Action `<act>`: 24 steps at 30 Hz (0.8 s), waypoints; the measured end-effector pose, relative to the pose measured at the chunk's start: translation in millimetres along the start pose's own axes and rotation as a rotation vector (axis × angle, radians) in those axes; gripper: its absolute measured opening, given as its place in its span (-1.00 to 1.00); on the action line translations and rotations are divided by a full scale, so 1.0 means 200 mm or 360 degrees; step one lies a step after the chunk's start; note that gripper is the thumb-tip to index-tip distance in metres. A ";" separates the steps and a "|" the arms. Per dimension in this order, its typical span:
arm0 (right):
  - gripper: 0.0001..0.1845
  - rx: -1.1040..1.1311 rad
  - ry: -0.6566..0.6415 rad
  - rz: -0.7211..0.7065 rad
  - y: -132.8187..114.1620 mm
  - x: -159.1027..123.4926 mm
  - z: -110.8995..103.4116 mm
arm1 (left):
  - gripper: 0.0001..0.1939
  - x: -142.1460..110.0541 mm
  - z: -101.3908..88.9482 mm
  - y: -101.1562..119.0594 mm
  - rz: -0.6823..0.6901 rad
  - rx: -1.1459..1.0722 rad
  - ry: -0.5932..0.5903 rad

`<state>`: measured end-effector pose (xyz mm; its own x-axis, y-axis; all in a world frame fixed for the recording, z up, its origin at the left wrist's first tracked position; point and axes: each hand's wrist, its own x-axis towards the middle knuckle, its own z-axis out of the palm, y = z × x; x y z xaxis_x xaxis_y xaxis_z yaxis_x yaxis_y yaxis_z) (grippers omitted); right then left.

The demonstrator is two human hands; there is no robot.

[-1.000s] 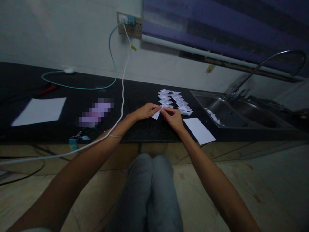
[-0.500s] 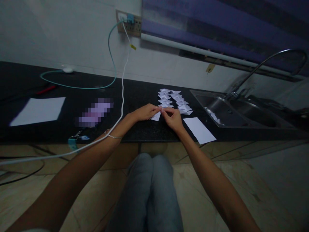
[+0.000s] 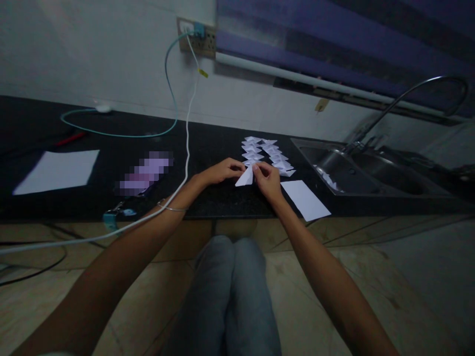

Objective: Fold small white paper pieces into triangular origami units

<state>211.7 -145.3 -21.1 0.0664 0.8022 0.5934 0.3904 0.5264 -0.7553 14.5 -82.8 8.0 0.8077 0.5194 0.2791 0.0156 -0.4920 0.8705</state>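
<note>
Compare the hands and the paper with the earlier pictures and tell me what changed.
The left hand has drawn its fingertips slightly leftward, away from the right hand, which pinches the small folded paper. That paper has turned and shows more of its face; whether the left fingertips still touch it is unclear. The rows of folded pieces and the sheet near the sink stayed put.

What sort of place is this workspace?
Probably a kitchen or similar utility area: a metal sink is set into the dark countertop, a curved faucet rises behind it, and a wall outlet strip sits above.
</note>
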 end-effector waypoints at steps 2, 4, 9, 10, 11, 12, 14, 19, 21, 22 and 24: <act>-0.64 -0.0012 0.0023 -0.0005 -0.01 0.00 0.00 | -0.65 0.00 0.00 -0.01 -0.0017 -0.0047 0.0015; -0.63 -0.0027 0.0026 -0.0009 -0.03 -0.01 0.00 | -0.64 0.00 -0.01 -0.02 -0.0022 -0.0066 0.0019; -0.62 -0.0019 0.0023 0.0029 -0.04 -0.01 0.00 | -0.64 0.00 0.00 -0.01 0.0004 0.0036 0.0015; -0.62 -0.0022 0.0019 0.0037 -0.04 -0.01 0.00 | -0.64 0.00 0.00 -0.01 0.0014 0.0065 0.0029; -0.61 -0.0032 0.0018 0.0043 -0.04 -0.01 0.00 | -0.65 0.00 0.00 -0.01 0.0022 0.0104 0.0043; -0.61 -0.0048 0.0020 0.0043 -0.04 -0.02 0.00 | -0.66 0.00 0.01 -0.01 0.0028 0.0156 0.0058; -0.60 -0.0096 0.0025 0.0034 -0.03 -0.02 0.00 | -0.72 0.00 0.02 -0.01 0.0041 0.0270 0.0097; -0.58 -0.0148 -0.0023 0.0025 -0.02 -0.01 0.00 | -0.78 0.00 0.04 -0.02 0.0022 0.0374 0.0100; -0.59 -0.0127 -0.0024 0.0021 -0.02 -0.01 0.01 | -0.79 0.00 0.04 -0.02 -0.0010 0.0402 0.0104; -0.60 -0.0125 -0.0024 0.0018 -0.02 -0.01 0.02 | -0.80 0.00 0.04 -0.02 -0.0022 0.0407 0.0141; -0.59 -0.0165 -0.0041 -0.0009 -0.02 -0.01 0.04 | -0.82 0.00 0.04 -0.02 -0.0035 0.0438 0.0192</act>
<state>203.1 -148.0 -21.0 0.0408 0.8070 0.5892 0.4835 0.5000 -0.7184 19.3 -87.0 1.3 0.7296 0.6033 0.3221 0.2046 -0.6420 0.7389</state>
